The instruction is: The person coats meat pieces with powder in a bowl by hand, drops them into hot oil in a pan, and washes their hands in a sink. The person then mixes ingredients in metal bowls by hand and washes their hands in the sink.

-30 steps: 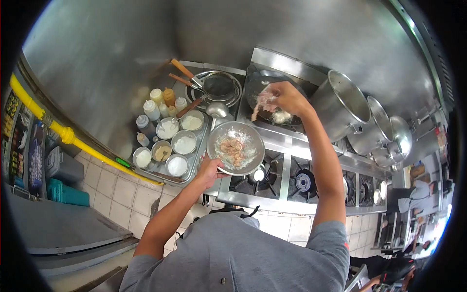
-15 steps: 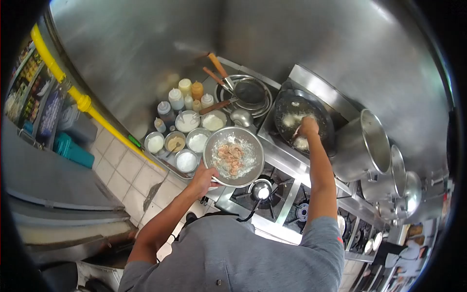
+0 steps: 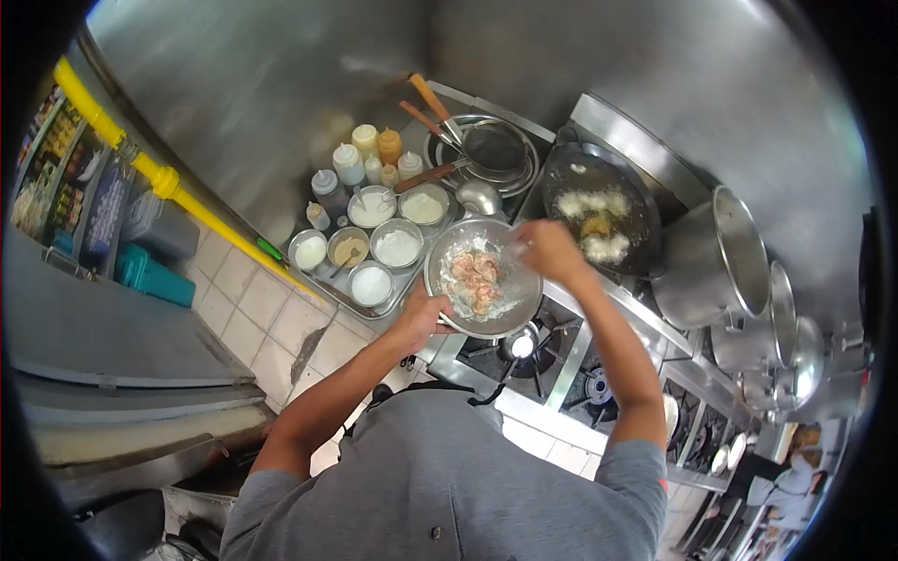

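I am holding the metal bowl (image 3: 522,301) at the centre of the frame with the left hand (image 3: 421,320), its fingers clamping on the lower-left rim. Inside, pink pieces (image 3: 477,279) are lying together, smeared with white coating. I am hovering the right hand (image 3: 554,251) at the bowl's right edge; it is blurring on my feed, so I cannot tell whether its fingers are together or apart, or gripping anything. Up and to the right of it, the dark wok (image 3: 627,178) is holding pale, bubbling clumps (image 3: 595,203) and one golden piece (image 3: 597,225). Left of centre, I am seeing a tray (image 3: 410,274) carrying small tubs of white and tan contents, with squeeze bottles (image 3: 348,165) standing behind. Just above the bowl, a ladle (image 3: 479,198) is resting; tall pots (image 3: 694,273) are standing at right.
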Demonstrator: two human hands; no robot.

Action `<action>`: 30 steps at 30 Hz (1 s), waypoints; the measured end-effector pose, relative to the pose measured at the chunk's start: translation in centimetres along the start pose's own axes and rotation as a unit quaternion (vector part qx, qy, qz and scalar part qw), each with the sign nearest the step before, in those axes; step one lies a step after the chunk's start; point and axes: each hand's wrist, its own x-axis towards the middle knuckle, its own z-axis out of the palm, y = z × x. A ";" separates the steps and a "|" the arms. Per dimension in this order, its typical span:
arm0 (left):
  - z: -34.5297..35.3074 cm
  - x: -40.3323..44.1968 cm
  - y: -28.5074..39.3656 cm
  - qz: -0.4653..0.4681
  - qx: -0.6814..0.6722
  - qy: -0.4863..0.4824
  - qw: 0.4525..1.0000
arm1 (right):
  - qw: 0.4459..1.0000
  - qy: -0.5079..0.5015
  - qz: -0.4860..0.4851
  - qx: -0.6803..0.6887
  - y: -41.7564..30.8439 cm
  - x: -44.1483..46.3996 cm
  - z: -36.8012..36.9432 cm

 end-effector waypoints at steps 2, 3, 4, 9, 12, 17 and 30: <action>0.5 0.1 -0.6 0.006 -0.008 0.009 1.000 | 0.996 0.000 0.046 -0.078 -2.4 -1.1 4.9; 0.6 -0.1 -0.5 0.005 -0.005 0.002 1.000 | 0.992 0.012 0.045 -0.117 -1.8 -1.2 7.5; 0.8 -0.4 -0.4 0.002 -0.006 0.004 1.000 | 0.991 0.015 0.051 -0.119 -2.5 -1.1 7.5; -0.3 0.0 -1.3 -0.018 0.003 -0.016 1.000 | 0.989 -0.025 0.147 -0.020 -3.9 -2.2 4.4; 0.1 0.2 -1.5 -0.035 -0.015 -0.023 0.999 | 0.991 -0.028 0.130 -0.028 -3.7 -3.2 4.9; 1.1 0.1 -2.2 -0.030 0.015 -0.033 0.999 | 0.983 -0.041 0.056 -0.168 -2.0 -4.1 9.3; -0.9 1.6 -5.3 -0.053 0.063 -0.088 0.993 | 0.958 -0.143 0.113 -0.222 -3.7 -7.8 6.2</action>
